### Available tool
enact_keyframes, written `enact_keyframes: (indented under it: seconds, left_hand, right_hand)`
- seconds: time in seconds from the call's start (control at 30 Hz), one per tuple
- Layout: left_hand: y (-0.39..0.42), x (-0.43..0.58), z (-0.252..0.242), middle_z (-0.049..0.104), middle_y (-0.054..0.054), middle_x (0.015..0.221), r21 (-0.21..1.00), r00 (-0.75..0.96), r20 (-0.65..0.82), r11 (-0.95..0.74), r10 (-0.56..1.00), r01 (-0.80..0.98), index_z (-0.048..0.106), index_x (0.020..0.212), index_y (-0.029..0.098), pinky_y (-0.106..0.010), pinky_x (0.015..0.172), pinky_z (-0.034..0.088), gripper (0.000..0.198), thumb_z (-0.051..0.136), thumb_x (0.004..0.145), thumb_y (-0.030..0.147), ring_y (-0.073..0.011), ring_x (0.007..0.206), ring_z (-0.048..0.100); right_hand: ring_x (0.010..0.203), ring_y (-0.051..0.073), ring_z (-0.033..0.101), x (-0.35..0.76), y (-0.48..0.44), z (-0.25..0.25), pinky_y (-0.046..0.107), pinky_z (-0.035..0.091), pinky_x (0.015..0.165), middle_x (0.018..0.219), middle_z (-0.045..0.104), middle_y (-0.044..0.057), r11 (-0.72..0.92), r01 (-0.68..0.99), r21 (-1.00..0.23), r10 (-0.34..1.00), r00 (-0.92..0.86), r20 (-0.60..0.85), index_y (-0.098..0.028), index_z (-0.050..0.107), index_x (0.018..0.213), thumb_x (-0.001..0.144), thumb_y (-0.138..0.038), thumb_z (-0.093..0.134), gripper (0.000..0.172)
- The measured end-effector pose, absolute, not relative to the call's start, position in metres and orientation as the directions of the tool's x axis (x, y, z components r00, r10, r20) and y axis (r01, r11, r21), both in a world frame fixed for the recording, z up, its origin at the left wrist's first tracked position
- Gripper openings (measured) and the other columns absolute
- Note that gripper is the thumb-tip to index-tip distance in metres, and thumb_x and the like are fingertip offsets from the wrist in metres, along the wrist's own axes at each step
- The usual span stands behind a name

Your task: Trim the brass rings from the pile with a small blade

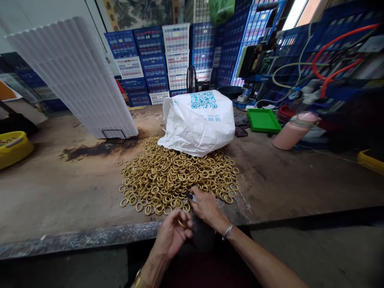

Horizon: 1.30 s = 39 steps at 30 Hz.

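Note:
A wide heap of brass-coloured rings (171,176) lies on the worktable (75,192) in front of me. My left hand (174,232), palm turned up at the table's front edge, has its fingers curled round one brass ring (181,223). Just right of it and slightly farther in, my right hand (207,206) is closed on a small dark tool with a pale part (190,196), whose kind I cannot make out. That tool's dark end points left, over the near edge of the heap. A white printed sack (201,124) rests against the back of the heap.
A white corrugated panel (78,76) stands in a black wire holder (114,136) at the back left. Farther right are a green tray (264,120) and a pink bottle (294,132). A yellow basin (15,150) sits far left; stacked crates (151,66) fill the background.

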<state>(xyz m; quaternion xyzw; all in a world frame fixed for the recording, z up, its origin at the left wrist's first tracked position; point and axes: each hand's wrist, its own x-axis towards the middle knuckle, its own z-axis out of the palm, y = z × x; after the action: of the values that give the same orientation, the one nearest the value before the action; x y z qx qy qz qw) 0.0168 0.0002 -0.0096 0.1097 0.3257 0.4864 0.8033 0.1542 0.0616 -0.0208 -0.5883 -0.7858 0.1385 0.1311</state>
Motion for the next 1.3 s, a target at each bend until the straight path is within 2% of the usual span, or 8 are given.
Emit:
enact_keyframes:
  seconds: [0.2, 0.33, 0.53, 0.77, 0.9, 0.97, 1.13, 1.3]
  left_hand:
    - [0.002, 0.021, -0.01, 0.049, 0.002, 0.061, 0.584, 0.209, -0.462, 0.473, 0.862, -0.66, 0.05, 0.066, 0.014, -0.016, 0.041, 0.033, 0.025, 0.063, 0.071, 0.035, -0.0074, 0.052, 0.048]
    - [0.003, 0.027, -0.009, 0.047, 0.006, 0.057, 0.757, 0.048, -0.451, 0.411, 0.891, -0.509, 0.05, 0.078, 0.016, -0.014, 0.038, 0.025, 0.03, 0.066, 0.066, 0.04, -0.0047, 0.044, 0.041]
    - [0.008, 0.04, -0.007, 0.042, 0.008, 0.051, 0.945, -0.096, -0.291, 0.269, 0.952, -0.187, 0.055, 0.092, 0.017, -0.017, 0.039, 0.025, 0.035, 0.062, 0.068, 0.042, -0.0047, 0.039, 0.032]
    - [0.013, 0.042, -0.009, 0.056, 0.0, 0.063, 0.999, -0.157, -0.022, 0.018, 0.987, -0.027, 0.059, 0.069, 0.018, -0.023, 0.063, 0.04, 0.013, 0.058, 0.073, 0.031, -0.0129, 0.061, 0.05]
    - [0.012, 0.036, -0.016, 0.06, -0.002, 0.068, 0.996, -0.132, 0.036, -0.024, 0.991, 0.086, 0.063, 0.075, 0.02, -0.025, 0.069, 0.039, 0.009, 0.057, 0.073, 0.027, -0.0161, 0.067, 0.052]
    - [0.012, 0.035, -0.017, 0.062, -0.003, 0.072, 0.992, -0.123, 0.045, -0.029, 0.991, 0.123, 0.065, 0.076, 0.021, -0.026, 0.072, 0.038, 0.009, 0.06, 0.071, 0.025, -0.0175, 0.07, 0.052]
    - [0.013, 0.036, -0.01, 0.058, -0.001, 0.064, 0.993, -0.086, 0.005, 0.005, 0.996, 0.119, 0.065, 0.074, 0.019, -0.023, 0.064, 0.037, 0.01, 0.06, 0.07, 0.027, -0.0142, 0.061, 0.048]
    - [0.011, 0.036, -0.006, 0.038, 0.007, 0.046, 0.966, 0.105, -0.233, 0.243, 0.967, -0.092, 0.054, 0.068, 0.018, -0.019, 0.042, 0.023, 0.024, 0.053, 0.076, 0.04, -0.0059, 0.039, 0.028]
  right_hand:
    - [0.066, 0.014, 0.057, 0.157, 0.061, -0.024, 0.022, 0.028, 0.056, 0.077, 0.064, 0.002, 0.248, 0.879, -0.407, 0.967, -0.247, 0.057, -0.02, 0.054, 0.089, 0.077, -0.016, 0.045, 0.015]
    - [0.057, 0.011, 0.05, 0.161, 0.064, -0.026, 0.021, 0.03, 0.054, 0.064, 0.057, -0.001, 0.187, 0.754, -0.63, 0.98, -0.188, 0.066, -0.019, 0.057, 0.08, 0.077, -0.02, 0.043, 0.014]
    - [0.05, 0.008, 0.038, 0.161, 0.06, -0.021, 0.018, 0.032, 0.048, 0.054, 0.045, -0.006, 0.028, 0.352, -0.936, 0.989, -0.144, -0.024, -0.018, 0.054, 0.066, 0.066, -0.02, 0.047, 0.007]
    - [0.046, 0.006, 0.037, 0.158, 0.05, -0.019, 0.017, 0.032, 0.045, 0.052, 0.046, -0.006, -0.082, 0.151, -0.985, 0.962, -0.248, -0.118, -0.017, 0.055, 0.068, 0.069, -0.026, 0.05, 0.01]
    - [0.049, 0.007, 0.04, 0.162, 0.049, -0.015, 0.018, 0.035, 0.048, 0.056, 0.049, -0.005, -0.041, 0.202, -0.979, 0.962, -0.257, -0.093, -0.016, 0.058, 0.084, 0.072, -0.032, 0.053, 0.02]
    - [0.053, 0.008, 0.042, 0.163, 0.05, -0.013, 0.018, 0.036, 0.051, 0.058, 0.049, -0.005, 0.012, 0.257, -0.966, 0.967, -0.25, -0.054, -0.017, 0.058, 0.077, 0.072, -0.033, 0.053, 0.017]
    - [0.053, 0.008, 0.038, 0.162, 0.052, -0.012, 0.018, 0.034, 0.051, 0.054, 0.044, -0.005, 0.037, 0.306, -0.951, 0.974, -0.226, -0.035, -0.017, 0.051, 0.059, 0.072, -0.029, 0.05, 0.017]
    - [0.049, 0.007, 0.034, 0.163, 0.052, -0.016, 0.018, 0.03, 0.046, 0.051, 0.039, -0.006, -0.011, 0.219, -0.976, 0.969, -0.237, -0.064, -0.018, 0.046, 0.057, 0.073, -0.031, 0.049, 0.021]
